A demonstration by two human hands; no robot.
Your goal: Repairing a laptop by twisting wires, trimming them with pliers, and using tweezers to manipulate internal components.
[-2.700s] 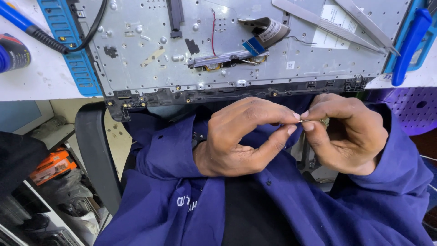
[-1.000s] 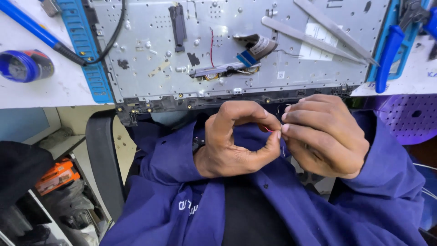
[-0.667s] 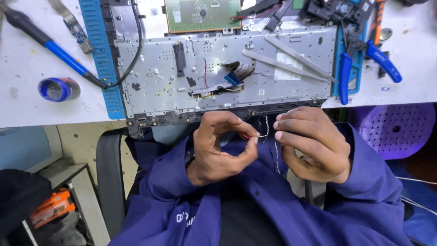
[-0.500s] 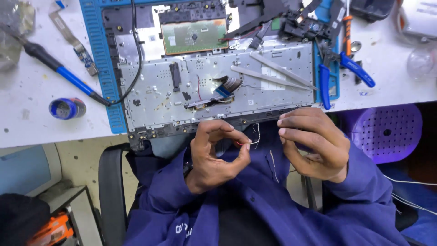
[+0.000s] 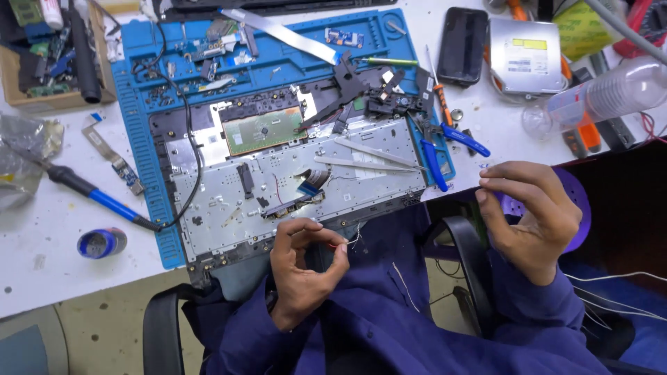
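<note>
Hands have parted; left hand [image 5: 302, 267] pinches thin wire [image 5: 353, 241] pointing up-right.

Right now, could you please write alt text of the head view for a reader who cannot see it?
A person's left hand pinches a thin wire between its fingers beside a disassembled laptop base on a blue work mat, while the right hand hovers apart at the table edge. Blue-handled pliers, a soldering iron and a phone lie around.

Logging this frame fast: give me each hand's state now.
Left hand: fingers pinched shut on a thin red-and-white wire.
Right hand: fingertips pinched together; whether they hold anything cannot be told.
</note>
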